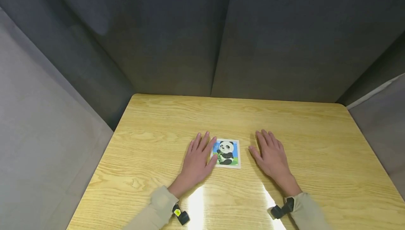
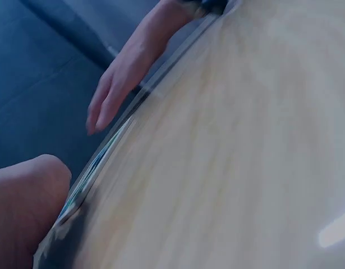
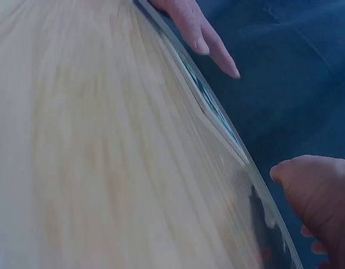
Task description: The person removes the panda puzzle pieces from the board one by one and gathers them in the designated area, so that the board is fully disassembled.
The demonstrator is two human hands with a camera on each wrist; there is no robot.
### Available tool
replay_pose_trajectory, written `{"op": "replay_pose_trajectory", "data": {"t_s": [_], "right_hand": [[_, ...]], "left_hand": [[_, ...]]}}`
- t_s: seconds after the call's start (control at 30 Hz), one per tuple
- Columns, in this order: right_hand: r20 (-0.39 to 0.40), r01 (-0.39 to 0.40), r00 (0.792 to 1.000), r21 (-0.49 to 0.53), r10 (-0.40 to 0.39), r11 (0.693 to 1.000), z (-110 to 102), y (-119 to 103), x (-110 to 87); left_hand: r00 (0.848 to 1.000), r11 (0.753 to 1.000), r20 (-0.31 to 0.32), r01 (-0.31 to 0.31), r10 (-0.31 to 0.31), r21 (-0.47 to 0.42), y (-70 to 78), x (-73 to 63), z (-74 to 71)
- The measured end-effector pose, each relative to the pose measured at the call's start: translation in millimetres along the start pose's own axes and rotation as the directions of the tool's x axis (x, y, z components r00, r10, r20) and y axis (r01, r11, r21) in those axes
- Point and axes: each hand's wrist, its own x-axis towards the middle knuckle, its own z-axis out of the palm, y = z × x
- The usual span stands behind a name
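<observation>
A square panda picture (image 1: 226, 152) with a pale border lies flat on the wooden table, seen edge-on as a thin strip in both wrist views. My left hand (image 1: 197, 162) is at its left side, fingers spread and straight; thumb and index finger overlap its left edge in the head view. Whether they touch it I cannot tell. To the right of the picture, apart from it, my right hand (image 1: 271, 158) has its fingers extended and holds nothing. The left wrist view shows part of the left hand (image 2: 23, 207) close up; the right wrist view shows the right thumb (image 3: 312, 190).
The light wooden table (image 1: 158, 117) has rounded far corners. Dark grey curtains (image 1: 164, 47) hang behind its far edge, and paler grey panels (image 1: 47, 124) stand at the sides. A dark band with a small device (image 1: 181, 215) sits on each wrist. Bright glare lies near the front.
</observation>
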Motion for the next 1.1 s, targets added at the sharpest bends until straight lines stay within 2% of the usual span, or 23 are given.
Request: {"op": "replay_pose_trajectory", "data": {"t_s": [0.17, 0.3, 0.4, 0.5, 0.63, 0.77, 0.9, 1.1], "right_hand": [[-0.038, 0.054, 0.998, 0.031, -0.052, 0.998, 5.8, -13.8, 5.9], [-0.07, 0.095, 0.993, 0.067, -0.09, 0.993, 8.4, -25.0, 9.5], [-0.071, 0.13, 0.99, 0.064, -0.125, 0.989, 8.0, -33.4, 14.8], [-0.043, 0.158, 0.987, 0.036, -0.157, 0.987, 6.7, -42.9, 22.1], [0.02, 0.195, 0.98, 0.05, -0.196, 0.98, 7.2, -55.3, 30.4], [0.047, 0.249, 0.965, 0.129, -0.257, 0.96, 13.0, -64.1, 38.0], [0.08, 0.259, 0.956, 0.222, -0.283, 0.94, 16.1, -70.1, 45.5], [0.133, 0.24, 0.948, 0.292, -0.288, 0.926, 18.4, -77.6, 51.9]], "left_hand": [[0.992, 0.992, 0.026, -0.126, 0.126, 0.007, 25.9, -6.8, 6.8], [0.971, 0.973, 0.068, -0.23, 0.229, 0.015, 41.6, -12.8, 11.6], [0.957, 0.96, 0.09, -0.278, 0.277, 0.005, 49.1, -14.1, 16.7], [0.952, 0.957, 0.097, -0.29, 0.289, -0.01, 52.9, -13.3, 19.9], [0.951, 0.955, 0.103, -0.295, 0.291, 0.026, 55.6, -10.3, 21.2], [0.949, 0.946, 0.081, -0.311, 0.304, 0.088, 56.7, -9.2, 23.5], [0.949, 0.941, 0.058, -0.314, 0.309, 0.129, 56.3, -10.8, 26.5], [0.956, 0.95, 0.067, -0.293, 0.287, 0.111, 58.2, -16.5, 24.5]]}}
